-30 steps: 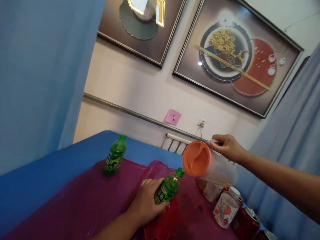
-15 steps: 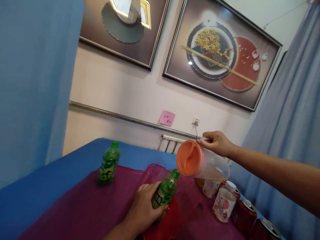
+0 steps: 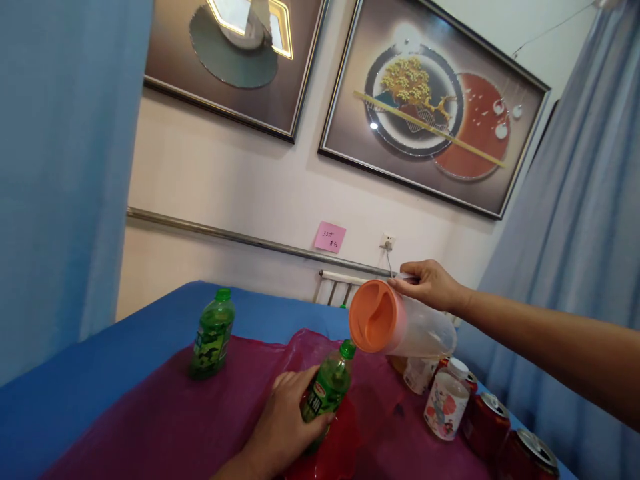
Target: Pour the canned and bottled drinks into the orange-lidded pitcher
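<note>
My left hand (image 3: 285, 423) is wrapped round a green bottle (image 3: 331, 383), which leans slightly to the right above something red on the purple sheet (image 3: 210, 420). In my right hand (image 3: 433, 285) is the handle of a clear pitcher with an orange lid (image 3: 374, 317). The pitcher lies tilted nearly sideways, its lid facing left, and a little liquid shows along its lower side. The lid's lower edge is right over the mouth of the held bottle. Whether liquid is flowing between them I cannot tell.
Another green bottle (image 3: 213, 333) stands at the left on the purple sheet. To the right are a white-capped bottle with a floral label (image 3: 447, 403) and red cans (image 3: 485, 427). Behind the blue surface (image 3: 165, 320), a metal rail (image 3: 240, 237) runs along the wall.
The whole view has shifted slightly. Both hands keep their holds, and the pitcher and held bottle stay in nearly the same position relative to each other.
</note>
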Tool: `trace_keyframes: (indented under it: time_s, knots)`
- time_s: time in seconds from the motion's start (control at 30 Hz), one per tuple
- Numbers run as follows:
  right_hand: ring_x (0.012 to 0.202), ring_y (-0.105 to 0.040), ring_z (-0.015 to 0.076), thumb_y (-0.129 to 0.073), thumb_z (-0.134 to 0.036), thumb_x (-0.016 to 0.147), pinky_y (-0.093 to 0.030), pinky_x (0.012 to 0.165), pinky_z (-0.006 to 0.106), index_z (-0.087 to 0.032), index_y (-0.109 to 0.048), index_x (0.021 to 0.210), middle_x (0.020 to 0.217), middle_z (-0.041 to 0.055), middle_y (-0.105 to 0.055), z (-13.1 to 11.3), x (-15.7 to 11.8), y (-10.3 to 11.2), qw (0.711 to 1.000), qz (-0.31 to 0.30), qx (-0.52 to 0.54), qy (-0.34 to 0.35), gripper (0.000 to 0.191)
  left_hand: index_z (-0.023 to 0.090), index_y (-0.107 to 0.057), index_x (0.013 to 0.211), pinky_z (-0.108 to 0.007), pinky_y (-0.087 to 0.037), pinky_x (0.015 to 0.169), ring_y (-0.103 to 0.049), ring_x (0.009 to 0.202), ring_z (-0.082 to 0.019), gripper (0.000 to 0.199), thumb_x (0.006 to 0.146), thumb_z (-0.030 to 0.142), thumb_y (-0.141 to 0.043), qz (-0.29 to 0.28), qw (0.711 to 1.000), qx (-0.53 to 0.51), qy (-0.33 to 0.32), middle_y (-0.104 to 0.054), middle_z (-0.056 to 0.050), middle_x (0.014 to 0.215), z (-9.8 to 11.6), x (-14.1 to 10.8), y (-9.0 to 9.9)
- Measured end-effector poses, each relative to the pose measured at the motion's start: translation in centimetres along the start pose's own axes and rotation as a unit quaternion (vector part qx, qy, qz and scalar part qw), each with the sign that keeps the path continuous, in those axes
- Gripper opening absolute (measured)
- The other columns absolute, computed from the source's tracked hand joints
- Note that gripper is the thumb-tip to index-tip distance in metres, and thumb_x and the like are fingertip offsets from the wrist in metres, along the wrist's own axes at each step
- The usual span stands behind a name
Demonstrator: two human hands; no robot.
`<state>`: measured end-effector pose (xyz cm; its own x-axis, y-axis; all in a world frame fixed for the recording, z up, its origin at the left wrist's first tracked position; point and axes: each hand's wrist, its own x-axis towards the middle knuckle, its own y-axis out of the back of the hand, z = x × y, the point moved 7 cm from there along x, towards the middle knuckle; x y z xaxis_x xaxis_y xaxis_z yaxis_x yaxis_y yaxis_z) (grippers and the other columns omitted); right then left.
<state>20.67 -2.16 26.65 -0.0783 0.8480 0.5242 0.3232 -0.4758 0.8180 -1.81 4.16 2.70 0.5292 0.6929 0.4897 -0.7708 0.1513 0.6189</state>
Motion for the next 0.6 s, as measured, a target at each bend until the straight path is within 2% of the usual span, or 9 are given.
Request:
trace_keyframes:
  time_s: [0.23,0.6]
  knots:
    - [0.054,-0.024,0.0098,-0.06,-0.065,0.079,-0.019,0.048,0.025,-0.023,-0.03,0.055,0.057,-0.0057,-0.025,-0.21,-0.05,0.07,1.0,0.001,0.004,0.003,0.057,0.026,-0.065,0.12,-0.042,-0.044,0.094,-0.062,0.103,-0.029,0.054,0.068,0.026,-0.079,-0.005,1.0,0.002,0.0,-0.072,-0.006,0.109,0.34,-0.11,0.18]
    - [0.054,-0.024,0.0094,-0.06,-0.066,0.079,-0.019,0.047,0.025,-0.023,-0.03,0.055,0.056,-0.0058,-0.025,-0.05,-0.22,-0.07,1.0,0.0,0.009,0.001,0.057,0.026,-0.063,0.125,-0.043,-0.044,0.096,-0.063,0.104,-0.03,0.062,0.066,0.025,-0.079,0.007,1.0,-0.003,-0.002,-0.072,-0.006,0.11,0.11,-0.14,0.03]
